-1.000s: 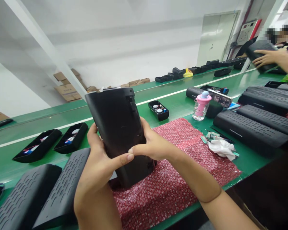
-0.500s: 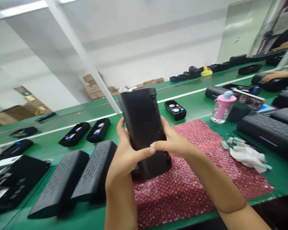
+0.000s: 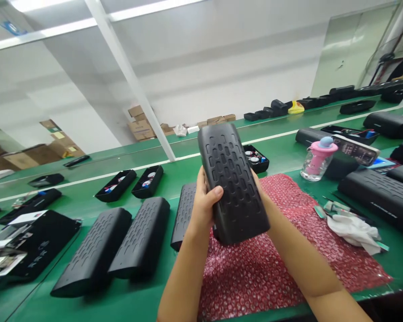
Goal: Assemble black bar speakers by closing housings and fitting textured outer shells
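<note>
Flipped vs. 0.5 s ago: held unit point(image 3: 233, 183) showed its smooth side, now its slotted face is toward the camera; view's swung a bit too, & a co-worker's hand beyond the wrap's R side is out of sight. For the work in hand, I'd judge that makes the slotted face the side open to eye & thumb.

Unit's tilted, over the L half of the red wrap point(image 3: 309, 219); can't tell if its lower end touches. L hand point(image 3: 204, 201) is clamped on its L side, thumb across the slots. R hand point(image 3: 260, 190) is at its R side, digits hidden behind, so can't tell how they're closed.

Edges: bench point(image 3: 134, 304) ends just past wrap's near side. L of wrap, three slotted units point(image 3: 141, 237) lie in a row, nearest one close by L forearm, prob. the tight side. Beyond wrap, a small open box point(image 3: 259, 166), partly behind the unit. At wrap's R edge, white cloth point(image 3: 352, 230); bottle point(image 3: 317, 163) past its far R corner. Most room looks to be over wrap, R of unit.
</note>
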`<state>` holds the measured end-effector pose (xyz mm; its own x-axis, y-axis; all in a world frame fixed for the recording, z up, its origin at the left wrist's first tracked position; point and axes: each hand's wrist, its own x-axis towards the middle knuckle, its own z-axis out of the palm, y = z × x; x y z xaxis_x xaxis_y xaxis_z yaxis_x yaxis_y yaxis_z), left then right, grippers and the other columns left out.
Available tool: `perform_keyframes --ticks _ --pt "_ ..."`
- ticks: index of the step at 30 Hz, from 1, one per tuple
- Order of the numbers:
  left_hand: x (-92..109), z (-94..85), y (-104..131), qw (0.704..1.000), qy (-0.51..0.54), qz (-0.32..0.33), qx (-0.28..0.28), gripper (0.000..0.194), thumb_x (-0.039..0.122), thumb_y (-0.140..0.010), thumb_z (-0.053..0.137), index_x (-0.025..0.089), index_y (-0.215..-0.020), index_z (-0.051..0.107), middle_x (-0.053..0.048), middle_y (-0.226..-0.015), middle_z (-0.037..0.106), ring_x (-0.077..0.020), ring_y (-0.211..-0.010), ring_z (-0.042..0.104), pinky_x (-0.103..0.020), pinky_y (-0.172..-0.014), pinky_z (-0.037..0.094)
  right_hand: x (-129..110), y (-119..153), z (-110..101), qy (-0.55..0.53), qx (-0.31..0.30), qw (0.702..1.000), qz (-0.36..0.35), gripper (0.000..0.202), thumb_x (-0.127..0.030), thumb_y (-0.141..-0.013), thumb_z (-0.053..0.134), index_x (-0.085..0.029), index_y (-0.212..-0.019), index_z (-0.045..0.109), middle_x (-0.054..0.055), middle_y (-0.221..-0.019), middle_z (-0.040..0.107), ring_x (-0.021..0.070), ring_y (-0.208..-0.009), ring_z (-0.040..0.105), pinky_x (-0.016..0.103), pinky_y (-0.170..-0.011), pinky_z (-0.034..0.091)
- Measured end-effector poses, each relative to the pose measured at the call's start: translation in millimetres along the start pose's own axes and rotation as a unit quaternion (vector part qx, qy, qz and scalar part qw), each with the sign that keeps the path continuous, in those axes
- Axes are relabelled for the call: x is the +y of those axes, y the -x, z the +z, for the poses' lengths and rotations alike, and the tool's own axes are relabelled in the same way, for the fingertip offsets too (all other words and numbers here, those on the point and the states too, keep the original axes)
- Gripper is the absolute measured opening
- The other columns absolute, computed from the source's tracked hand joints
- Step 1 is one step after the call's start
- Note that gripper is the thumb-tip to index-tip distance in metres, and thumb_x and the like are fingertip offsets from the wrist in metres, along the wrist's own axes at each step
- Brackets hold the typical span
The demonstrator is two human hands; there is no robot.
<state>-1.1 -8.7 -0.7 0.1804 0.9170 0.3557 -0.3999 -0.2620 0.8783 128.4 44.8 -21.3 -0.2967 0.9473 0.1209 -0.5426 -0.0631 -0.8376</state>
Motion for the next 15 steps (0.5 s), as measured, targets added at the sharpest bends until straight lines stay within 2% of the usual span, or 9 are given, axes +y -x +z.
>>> perform_keyframes --ticks 2,4,6,8,10,12,15 --pt "-1 3.2 2 0.998 -0.009 -0.004 0.054 0.099 0.048 -0.062 0.081 0.024 -0.142 0.029 -0.015 -0.128 0.057 -0.0358 -0.114 0.060 -0.048 -0.093 0.053 -4 3 -3 0.020 -0.006 1.000 0.022 0.061 -0.070 -0.079 0.051 -0.021 -0.112 0.063 0.009 -0.099 0.072 0.0295 -0.107 0.064 0.047 -0.089 0.055" --pt "-2 5.7 7 0.992 -0.067 0.022 0.106 0.111 0.042 -0.057 0.088 0.023 -0.145 0.024 -0.016 -0.134 0.053 -0.0358 -0.121 0.056 -0.049 -0.101 0.048 -7 9 -11 0.033 -0.060 0.997 0.045 0.069 -0.076 -0.078 0.048 -0.020 -0.115 0.062 0.010 -0.102 0.071 0.0299 -0.109 0.064 0.048 -0.091 0.053" --pt "-4 10.3 13 0.976 -0.154 0.060 0.140 0.122 0.038 -0.051 0.092 0.023 -0.149 0.019 -0.016 -0.144 0.043 -0.0355 -0.132 0.045 -0.049 -0.111 0.038 -5 13 -23 0.041 -0.112 0.991 0.063 0.073 -0.077 -0.075 0.049 -0.019 -0.117 0.061 0.010 -0.104 0.071 0.0301 -0.110 0.063 0.049 -0.095 0.050" --pt "-7 17.2 20 0.969 -0.195 0.082 0.130 0.122 0.042 -0.056 0.090 0.026 -0.151 0.016 -0.014 -0.153 0.033 -0.0333 -0.140 0.035 -0.047 -0.116 0.031 4 14 -36 0.020 -0.130 0.989 0.071 0.074 -0.075 -0.072 0.053 -0.019 -0.119 0.060 0.009 -0.106 0.071 0.0300 -0.112 0.063 0.050 -0.100 0.047" --pt "-8 24.3 26 0.980 -0.150 0.095 0.089 0.104 0.051 -0.069 0.079 0.027 -0.151 0.019 -0.011 -0.156 0.029 -0.0305 -0.143 0.030 -0.044 -0.117 0.029 17 12 -46 -0.032 -0.133 0.988 0.070 0.079 -0.080 -0.070 0.050 -0.021 -0.122 0.059 0.008 -0.112 0.070 0.0302 -0.117 0.060 0.049 -0.105 0.043" --pt "-7 29.3 30 0.991 -0.069 0.093 0.064 0.090 0.056 -0.077 0.068 0.026 -0.149 0.024 -0.010 -0.155 0.032 -0.0286 -0.143 0.031 -0.040 -0.117 0.030 28 8 -52 -0.080 -0.144 0.985 0.060 0.088 -0.088 -0.065 0.046 -0.023 -0.124 0.058 0.008 -0.120 0.067 0.0314 -0.124 0.054 0.050 -0.107 0.041" --pt "-2 30.3 29 0.996 0.006 0.058 0.072 0.085 0.055 -0.076 0.065 0.025 -0.146 0.027 -0.012 -0.150 0.042 -0.0281 -0.139 0.038 -0.040 -0.115 0.033 35 2 -52 -0.071 -0.138 0.987 0.047 0.087 -0.088 -0.062 0.052 -0.024 -0.119 0.061 0.008 -0.120 0.066 0.0328 -0.129 0.049 0.051 -0.109 0.039"
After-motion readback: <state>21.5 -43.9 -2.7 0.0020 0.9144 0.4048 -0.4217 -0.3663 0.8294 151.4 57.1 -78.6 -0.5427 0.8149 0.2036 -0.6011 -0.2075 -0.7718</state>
